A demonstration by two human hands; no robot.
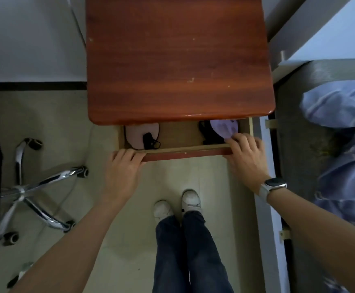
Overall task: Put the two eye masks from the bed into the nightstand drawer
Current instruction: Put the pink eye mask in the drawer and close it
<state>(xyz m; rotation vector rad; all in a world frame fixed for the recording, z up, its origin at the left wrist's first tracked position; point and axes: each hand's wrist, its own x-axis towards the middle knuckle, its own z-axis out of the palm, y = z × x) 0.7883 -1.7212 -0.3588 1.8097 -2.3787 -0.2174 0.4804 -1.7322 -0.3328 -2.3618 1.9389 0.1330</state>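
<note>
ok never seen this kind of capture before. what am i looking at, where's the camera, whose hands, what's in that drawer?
There is no robot here. A person wears one wide-angle camera on the head, so the single picture looks straight down past their arms to their own legs and white shoes.

The reddish wooden slab is the top of a nightstand. Its drawer is pulled partly open below it. The left hand grips the drawer's front edge at the left corner. The right hand, with a watch on the wrist, is at the right corner, fingertips touching a purple eye mask in the drawer. A pink eye mask with a black strap lies at the drawer's left end. Neither hand is carrying anything.

At left is an office chair base; at right, the bed with blue bedding.
</note>
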